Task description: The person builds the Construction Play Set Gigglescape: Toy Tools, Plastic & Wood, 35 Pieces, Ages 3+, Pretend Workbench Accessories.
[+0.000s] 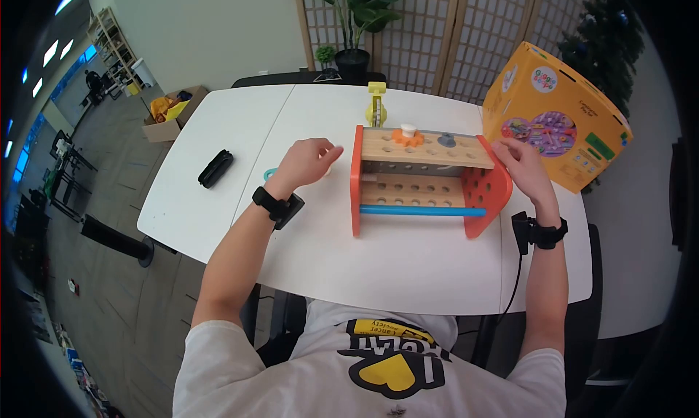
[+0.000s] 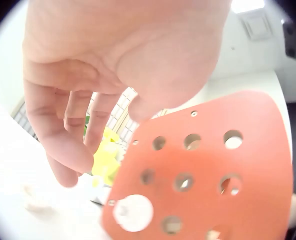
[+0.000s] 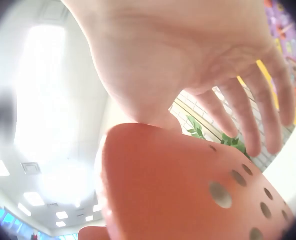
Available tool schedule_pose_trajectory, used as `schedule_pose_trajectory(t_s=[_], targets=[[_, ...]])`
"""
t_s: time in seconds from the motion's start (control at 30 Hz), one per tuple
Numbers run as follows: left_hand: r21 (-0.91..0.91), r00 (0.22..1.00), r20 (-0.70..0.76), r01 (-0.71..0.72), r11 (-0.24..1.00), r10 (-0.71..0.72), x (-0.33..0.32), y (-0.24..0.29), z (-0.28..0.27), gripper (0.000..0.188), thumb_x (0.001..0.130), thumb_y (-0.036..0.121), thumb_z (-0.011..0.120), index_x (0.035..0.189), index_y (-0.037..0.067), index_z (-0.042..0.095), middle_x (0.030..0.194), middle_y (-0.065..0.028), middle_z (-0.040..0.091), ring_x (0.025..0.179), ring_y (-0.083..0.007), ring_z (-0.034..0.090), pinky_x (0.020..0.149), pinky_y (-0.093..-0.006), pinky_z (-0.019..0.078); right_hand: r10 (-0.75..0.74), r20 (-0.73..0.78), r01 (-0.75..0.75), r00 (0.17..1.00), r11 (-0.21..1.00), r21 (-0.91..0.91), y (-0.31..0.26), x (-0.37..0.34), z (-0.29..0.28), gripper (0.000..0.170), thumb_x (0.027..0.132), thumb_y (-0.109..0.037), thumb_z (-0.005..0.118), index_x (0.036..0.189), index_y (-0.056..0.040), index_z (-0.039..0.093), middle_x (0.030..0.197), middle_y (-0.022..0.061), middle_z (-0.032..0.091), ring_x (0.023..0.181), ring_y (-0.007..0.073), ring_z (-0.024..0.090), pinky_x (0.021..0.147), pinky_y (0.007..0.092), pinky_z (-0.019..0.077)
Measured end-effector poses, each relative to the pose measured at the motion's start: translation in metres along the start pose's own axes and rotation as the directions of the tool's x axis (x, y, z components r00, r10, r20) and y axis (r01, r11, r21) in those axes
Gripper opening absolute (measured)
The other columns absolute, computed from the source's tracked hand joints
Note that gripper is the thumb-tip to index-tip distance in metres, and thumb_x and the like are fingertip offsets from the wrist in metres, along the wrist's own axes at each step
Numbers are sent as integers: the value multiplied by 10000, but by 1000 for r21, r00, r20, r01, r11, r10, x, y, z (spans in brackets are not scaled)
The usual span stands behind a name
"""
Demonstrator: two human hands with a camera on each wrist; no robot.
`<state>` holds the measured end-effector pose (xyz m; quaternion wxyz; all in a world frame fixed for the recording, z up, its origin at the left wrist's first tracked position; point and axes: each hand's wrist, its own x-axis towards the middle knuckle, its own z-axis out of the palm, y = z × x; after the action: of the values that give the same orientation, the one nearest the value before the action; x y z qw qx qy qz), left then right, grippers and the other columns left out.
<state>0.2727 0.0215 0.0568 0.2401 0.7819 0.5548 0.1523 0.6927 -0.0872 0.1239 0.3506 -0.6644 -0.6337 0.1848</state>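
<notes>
A toy workbench with red perforated sides (image 1: 486,188), a wooden top (image 1: 378,150) and a blue front bar (image 1: 422,210) stands on the white table. On its top are an orange gear (image 1: 407,137) with a white piece and a grey-blue piece (image 1: 447,140). The left hand (image 1: 309,162) hovers left of the bench, fingers loosely bent and holding nothing. In the left wrist view it is beside the red panel (image 2: 203,165). The right hand (image 1: 523,164) is at the upper edge of the right side, its thumb against the red panel (image 3: 153,175), the other fingers loosely extended.
A yellow toy (image 1: 376,111) stands behind the bench. Left on the table lies a black case (image 1: 215,169); a teal piece (image 1: 270,174) is partly hidden by the left hand. A big orange box (image 1: 557,112) stands at the right rear. A black cable (image 1: 515,287) hangs from the right wrist.
</notes>
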Motion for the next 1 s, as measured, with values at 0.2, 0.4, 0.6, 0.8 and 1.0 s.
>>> schedule_pose_trajectory(t_s=[0.2,0.4,0.6,0.8,1.0], targets=[[412,983,1,-168,895,184,5,-32,35,324,877,150,745,1188,61,724,1146,-176,679,1023,-344,683,926,-411,559,-410,-299,366,862,910,-193,-44,-25,10,307,934,-214,715,1110,37,711,996,167,750,873,260,726,812,339,556],[211,941,-174,-254,944,292,-1,-14,23,311,897,58,710,1208,44,717,1115,-162,683,1010,-323,687,905,-389,576,-532,-139,537,835,843,2,-83,-48,40,234,897,-75,705,1103,36,701,1001,141,718,914,235,708,794,332,579],[-357,834,-388,-528,771,392,-41,62,-29,299,955,62,709,1252,29,696,1184,-112,705,1096,-200,676,954,-344,575,-579,-44,575,814,793,202,-98,-40,78,292,904,-81,695,1177,23,686,1025,129,726,903,223,707,792,319,565],[-219,703,-415,-693,687,577,-68,90,-36,376,853,75,806,1217,46,718,1191,-82,742,1070,-231,690,920,-351,559,-490,18,399,871,730,554,-115,-37,108,321,964,-124,695,1243,29,655,1115,124,710,988,160,706,834,291,585],[-123,647,-399,-740,662,649,-71,92,-27,382,824,39,811,1196,40,725,1155,-120,750,1117,-259,698,975,-357,550,-392,162,170,906,686,707,-109,-32,116,254,975,-106,681,1180,43,662,1083,106,708,984,131,699,853,285,591]])
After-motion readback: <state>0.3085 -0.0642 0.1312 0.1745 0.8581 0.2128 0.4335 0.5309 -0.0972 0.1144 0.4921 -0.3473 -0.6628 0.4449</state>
